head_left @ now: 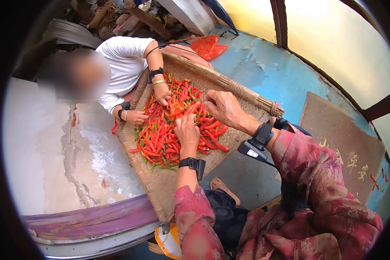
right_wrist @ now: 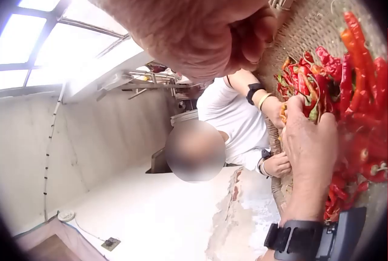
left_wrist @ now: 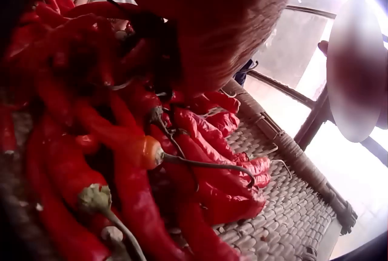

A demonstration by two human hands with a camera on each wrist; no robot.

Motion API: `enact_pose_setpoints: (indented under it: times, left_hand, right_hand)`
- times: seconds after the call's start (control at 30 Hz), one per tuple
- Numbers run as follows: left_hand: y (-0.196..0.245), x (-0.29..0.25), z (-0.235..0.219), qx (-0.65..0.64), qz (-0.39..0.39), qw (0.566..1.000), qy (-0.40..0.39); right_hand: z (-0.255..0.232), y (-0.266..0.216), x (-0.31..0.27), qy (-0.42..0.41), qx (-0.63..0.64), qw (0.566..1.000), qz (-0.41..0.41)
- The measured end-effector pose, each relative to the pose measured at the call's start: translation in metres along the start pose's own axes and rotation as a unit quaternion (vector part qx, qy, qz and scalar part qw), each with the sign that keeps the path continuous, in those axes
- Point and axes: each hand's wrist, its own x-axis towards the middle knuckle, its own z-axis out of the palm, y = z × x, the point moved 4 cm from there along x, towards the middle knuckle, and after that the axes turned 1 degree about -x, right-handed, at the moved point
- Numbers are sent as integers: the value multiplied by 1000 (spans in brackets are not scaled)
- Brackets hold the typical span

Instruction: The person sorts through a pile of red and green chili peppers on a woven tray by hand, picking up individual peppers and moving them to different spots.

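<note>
A heap of red chili peppers (head_left: 160,134), with some green and orange ones, lies in a shallow woven basket (head_left: 242,102). My left hand (head_left: 187,132) reaches into the heap, its fingers bent down among the peppers. In the right wrist view, chilies show between the thumb and forefinger of this left hand (right_wrist: 312,146); I cannot tell whether it grips one. Above the heap's right side, near the basket's rim, is my right hand (head_left: 225,106). Its fingers (right_wrist: 260,33) curl in toward the palm, and nothing shows in them.
Across the basket, a person in a white top (head_left: 123,60) has both hands at the chilies. A red plastic bag (head_left: 208,47) lies on the blue floor (head_left: 251,56) behind. A brown board (head_left: 338,130) stands on the right, and purple cloth (head_left: 95,216) covers an edge at lower left.
</note>
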Motion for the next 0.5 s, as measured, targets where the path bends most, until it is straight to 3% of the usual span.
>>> enact_pose_setpoints:
  times: [0.13,0.2,0.27,0.33,0.37,0.43,0.5]
  left_hand:
    - [-5,-38,-9,-7,26,1000,9]
    - [-8,-58,-12,3,26,1000,15]
    - [-15,-74,-13,-10,-1,1000,-19]
    - [-25,-85,-11,-21,-16,999,-19]
    - [-30,-89,-9,-35,-30,999,-26]
    - [-31,-96,-12,-49,-32,998,-12]
    - [-29,-97,-13,-78,-36,996,-18]
  right_hand:
    - [1,9,-8,5,-14,1000,-5]
    - [7,13,-13,-66,-57,996,3]
    - [5,12,-23,-59,-33,996,-51]
    - [11,12,-35,-134,-52,987,-74]
    - [11,12,-40,-132,-53,986,-83]
    - [23,24,-50,-220,-104,968,-64]
    - [30,30,-63,-230,-103,966,-65]
